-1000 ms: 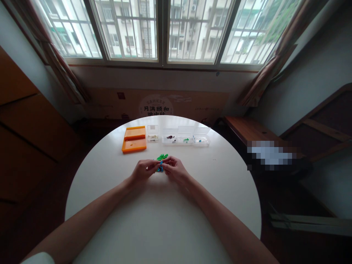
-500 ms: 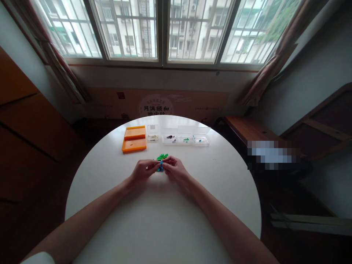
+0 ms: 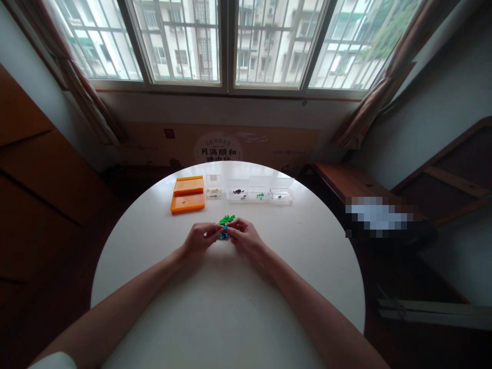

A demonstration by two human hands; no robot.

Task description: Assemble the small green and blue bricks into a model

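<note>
Near the middle of the round white table [image 3: 226, 307], my left hand [image 3: 200, 237] and my right hand [image 3: 246, 236] meet with closed fingertips around a small blue and green toy-brick build [image 3: 224, 233]. Its leafy bright green part [image 3: 227, 219] stands out beyond my fingers, on the window side. The blue part lies between my two hands, with darker bits low down. My fingers cover much of it, so the exact grip of each fingertip is hard to make out.
An orange open case [image 3: 187, 209] lies at the back left with a small piece in it. Beside it stands a clear lidded box [image 3: 213, 192] of pale pieces. Further right, clear open boxes [image 3: 260, 196] hold dark, green and blue pieces. A wooden bench [image 3: 346, 179] stands beyond the right edge.
Both hands stay in the same place around the build. The blue part between my fingertips appears slightly turned.
</note>
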